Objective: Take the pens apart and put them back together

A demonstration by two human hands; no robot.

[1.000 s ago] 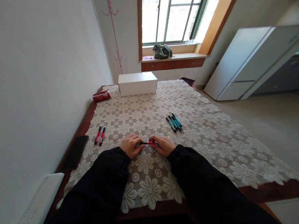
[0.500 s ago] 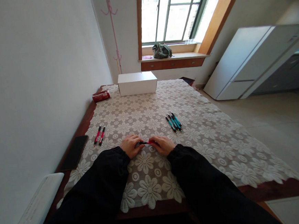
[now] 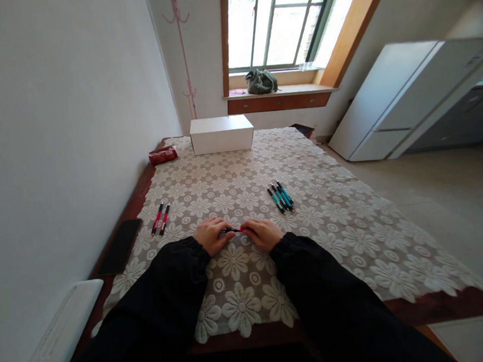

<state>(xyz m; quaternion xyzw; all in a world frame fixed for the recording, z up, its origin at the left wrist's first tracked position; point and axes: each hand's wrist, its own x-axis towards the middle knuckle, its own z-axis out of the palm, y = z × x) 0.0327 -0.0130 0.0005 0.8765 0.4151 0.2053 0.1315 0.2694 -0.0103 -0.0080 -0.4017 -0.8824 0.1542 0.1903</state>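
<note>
Close to the table's near side, my left hand (image 3: 213,235) and my right hand (image 3: 263,234) face each other, both closed on one red and black pen (image 3: 237,230). The left fingers pinch its black end and the right fingers its red end; only the short middle stretch shows between them. To the left lie two red and black pens (image 3: 161,218) side by side. Several teal and black pens (image 3: 281,198) are grouped on the cloth, beyond my right hand and a little to its right.
A lace flower tablecloth (image 3: 242,306) covers the dark red table. At the left edge lies a black phone-like slab (image 3: 121,247), with a white device (image 3: 63,329) nearer me. A white box (image 3: 222,135) and a red packet (image 3: 163,155) stand at the far end.
Both hands stay in place around the pen, with only a very slight shift of the fingers. The other pens lie as before.
</note>
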